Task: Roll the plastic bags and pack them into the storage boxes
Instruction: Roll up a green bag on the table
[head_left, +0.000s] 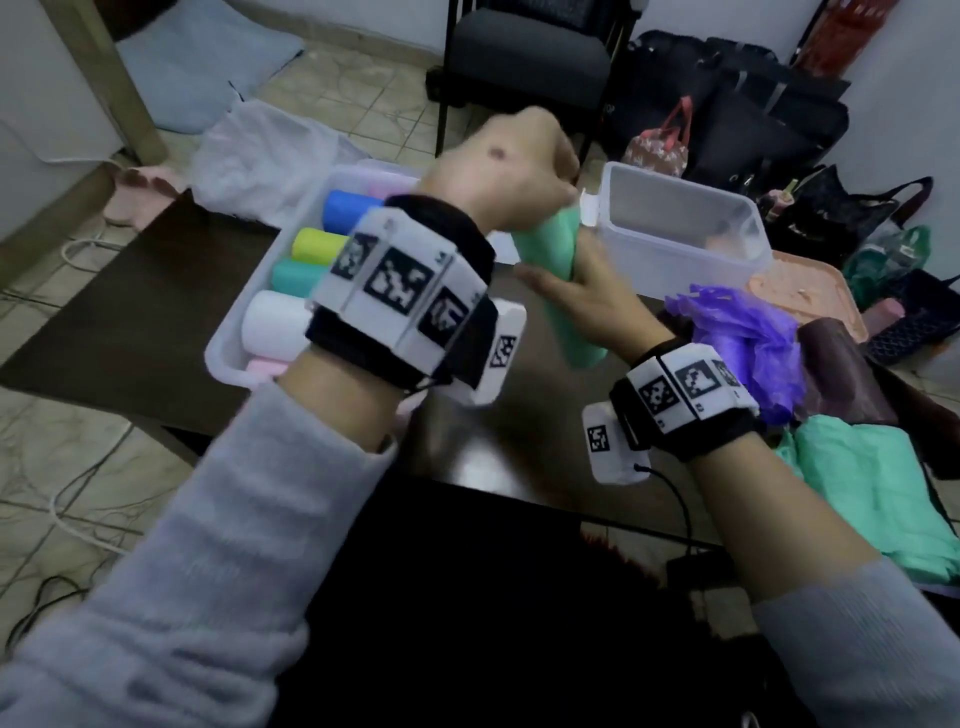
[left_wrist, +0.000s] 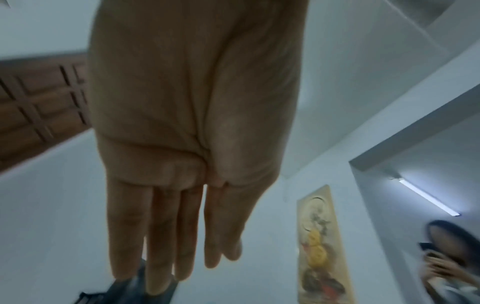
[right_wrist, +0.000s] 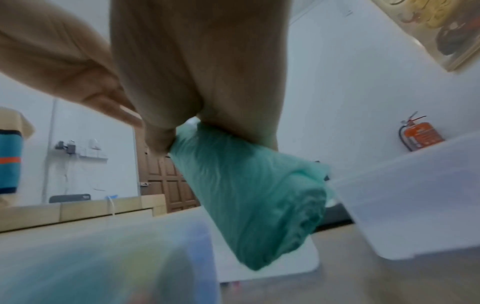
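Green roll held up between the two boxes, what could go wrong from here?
1. The right hand grips the mint-green rolled plastic bag mid-length while the left hand touches only its top with straight fingers; the loose lower end could unroll.
2. The left clear plastic storage box already holds a row of coloured rolls; forcing this one in may dislodge them.
3. The right clear plastic storage box sits close and could be knocked.

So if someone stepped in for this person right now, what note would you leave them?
Right hand grips the green roll, held above the table. Left hand is open, fingers straight, at the roll's top end.
Done: the left box holds several coloured rolls.
Left: pack this roll; the right box looks empty. A purple bag and a green bag lie unrolled on the right.
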